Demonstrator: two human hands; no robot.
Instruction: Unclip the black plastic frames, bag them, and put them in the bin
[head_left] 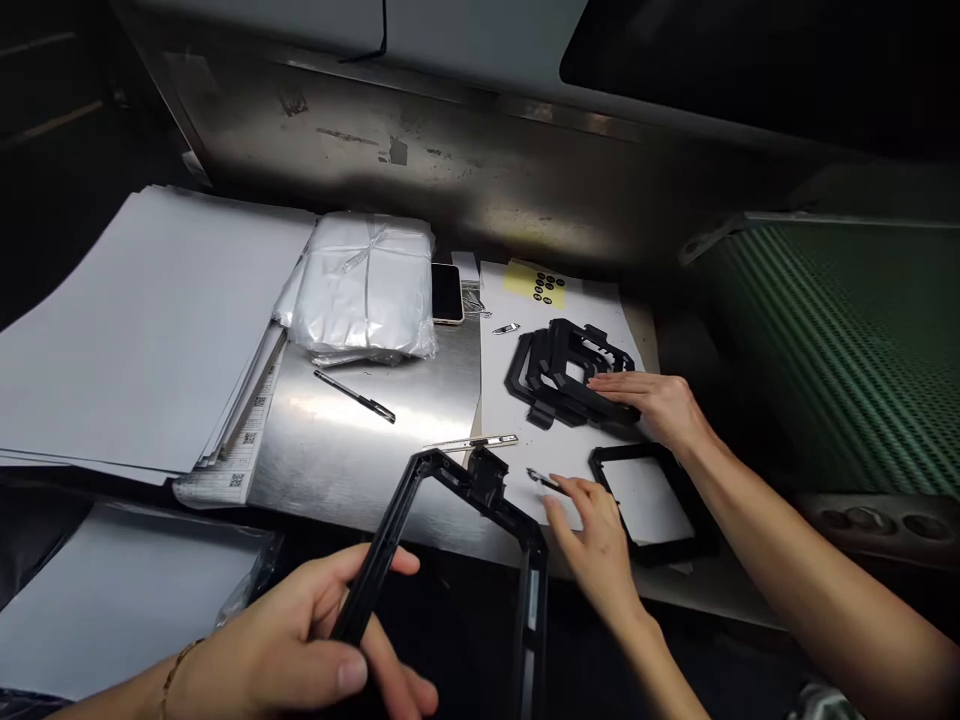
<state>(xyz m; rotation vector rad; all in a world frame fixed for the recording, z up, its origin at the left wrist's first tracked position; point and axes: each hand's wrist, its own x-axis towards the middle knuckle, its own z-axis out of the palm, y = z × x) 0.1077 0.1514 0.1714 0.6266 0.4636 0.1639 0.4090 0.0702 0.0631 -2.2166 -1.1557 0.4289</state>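
Observation:
My left hand [315, 625] grips the left side of a black plastic frame [534, 540], raised at the front of the bench. The frame has angled corners and a block-like tab on its top bar. My right hand [596, 545] is over white paper [502, 390], thumb and finger closed on one end of a small dark tool [536, 475] with a bright tip; its exact kind is unclear. Beyond it, another person's hand [667, 405] touches a pile of black frames [536, 365]. One rectangular black frame [656, 555] lies right of my right hand.
A slim cutter knife [491, 440] lies behind the raised frame, a black pen [352, 395] farther left. Wrapped plastic bags [367, 285], a phone [448, 293] and a large paper stack [150, 330] occupy the left and back. A green mesh surface [847, 340] stands right; a metal wall [450, 150] closes the back.

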